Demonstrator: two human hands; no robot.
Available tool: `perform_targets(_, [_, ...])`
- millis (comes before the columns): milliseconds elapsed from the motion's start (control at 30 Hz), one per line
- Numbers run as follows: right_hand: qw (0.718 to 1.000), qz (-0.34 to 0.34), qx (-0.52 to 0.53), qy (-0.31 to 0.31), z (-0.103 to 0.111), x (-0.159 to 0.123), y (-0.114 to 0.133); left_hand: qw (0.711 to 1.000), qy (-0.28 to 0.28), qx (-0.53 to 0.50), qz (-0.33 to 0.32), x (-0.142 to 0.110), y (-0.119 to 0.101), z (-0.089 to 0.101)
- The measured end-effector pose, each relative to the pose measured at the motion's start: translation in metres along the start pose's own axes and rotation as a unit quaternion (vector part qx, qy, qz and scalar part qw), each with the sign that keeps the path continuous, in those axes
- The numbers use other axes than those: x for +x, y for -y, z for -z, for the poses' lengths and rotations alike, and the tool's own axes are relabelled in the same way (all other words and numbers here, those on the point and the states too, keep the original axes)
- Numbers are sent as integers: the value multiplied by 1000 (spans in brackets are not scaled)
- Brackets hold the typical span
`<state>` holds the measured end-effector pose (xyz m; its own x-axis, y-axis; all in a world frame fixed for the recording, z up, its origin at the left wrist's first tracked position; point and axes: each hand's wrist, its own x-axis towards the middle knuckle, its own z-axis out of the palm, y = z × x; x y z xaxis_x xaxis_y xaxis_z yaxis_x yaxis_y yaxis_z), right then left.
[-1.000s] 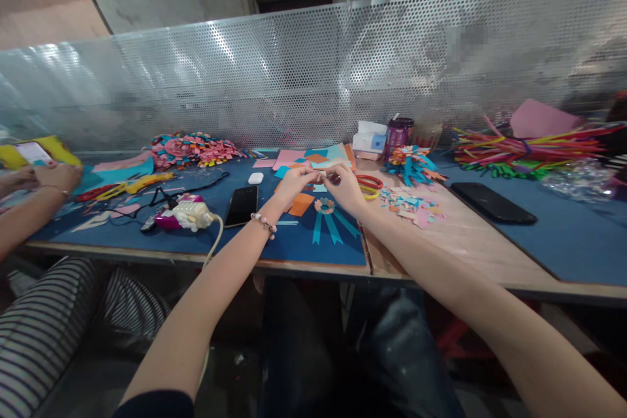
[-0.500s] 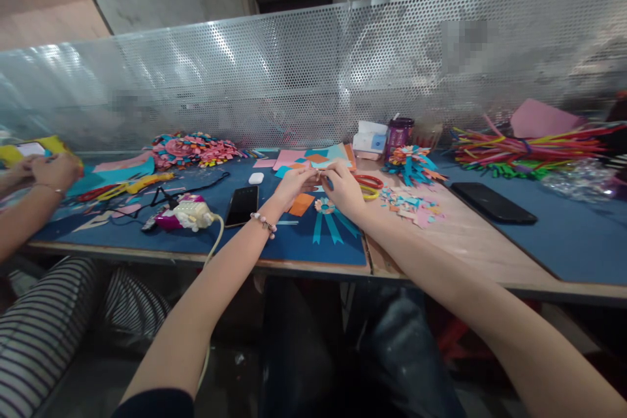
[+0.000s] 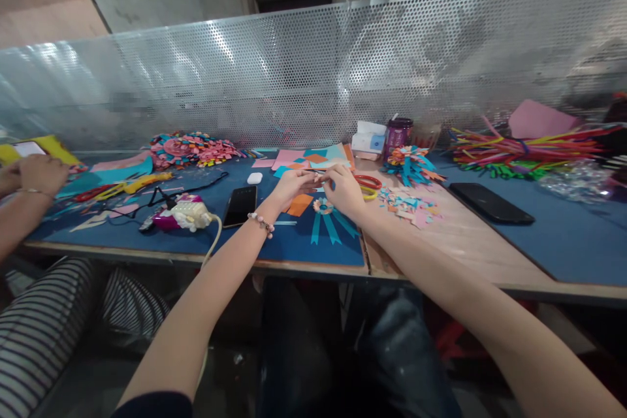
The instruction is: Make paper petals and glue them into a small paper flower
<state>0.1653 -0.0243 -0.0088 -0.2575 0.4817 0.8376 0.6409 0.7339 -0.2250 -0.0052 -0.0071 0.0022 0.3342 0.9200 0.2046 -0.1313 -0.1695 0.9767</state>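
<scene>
My left hand [image 3: 294,187] and my right hand [image 3: 343,191] meet fingertip to fingertip above the blue mat [image 3: 289,248]. Both are closed in a pinch on something small and pale, mostly covered by the fingers, so its kind does not show. Just below my right hand lies a paper rosette [image 3: 323,206] with a pale orange ruffled ring and blue forked tails. An orange paper piece [image 3: 300,204] rests below my left hand. Beyond the hands are pink, blue and orange paper sheets [image 3: 289,158]. Red- and yellow-handled scissors [image 3: 368,184] sit right of my right hand.
Left of me are a phone [image 3: 241,205], a white earphone case [image 3: 255,178], a hot glue gun [image 3: 183,214] with cord and a paper pile [image 3: 193,150]. Paper scraps [image 3: 409,204], finished rosettes [image 3: 411,166] and a black phone [image 3: 490,202] lie rightward. A co-worker's hand [image 3: 43,173] is far left.
My fingers have shifted slightly around the small piece, with the hands staying together in place. At far left the co-worker's hands moved a little leftward.
</scene>
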Motion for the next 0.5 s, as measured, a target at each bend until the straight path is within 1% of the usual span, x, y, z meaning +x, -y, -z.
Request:
perform_targets(100, [996,-70,46,-30,-4,2,-3,1000,-9,19,1,0,0,0])
perform_targets(167, [992,-98,82,-20,-8,2,-7,1000,-8,26,-7,1,1,0])
perform_targets(300, [982,-122,141,25,-13,2,-15,999,-1,40,-17,1,1,0])
perform_targets(500, [976,-139,168,26,-7,2,-14,998,11,59,-31,-1,0,0])
